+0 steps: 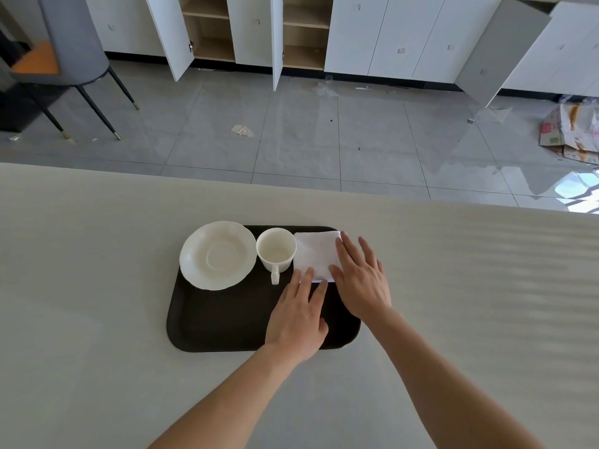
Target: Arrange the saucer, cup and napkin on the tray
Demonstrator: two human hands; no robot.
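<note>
A pale desk (97,286) fronts a grey tiled floor (291,140), white cabinets (389,34), a chair (64,53) and flattened cardboard (570,131).

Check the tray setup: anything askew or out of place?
Mostly tidy. The saucer overhangs the tray's far-left rim instead of sitting fully inside. The cup stands upright beside it, not on it. Both hands, left and right, lie flat on the napkin. Nothing spilled or broken.

I'm looking past a pale table (97,254) onto a grey tiled floor (291,134) littered with scraps. White cabinets (389,34) line the far wall, some doors open. A grey chair (71,43) stands left; flattened cardboard (570,131) lies right, beside window glare.
</note>
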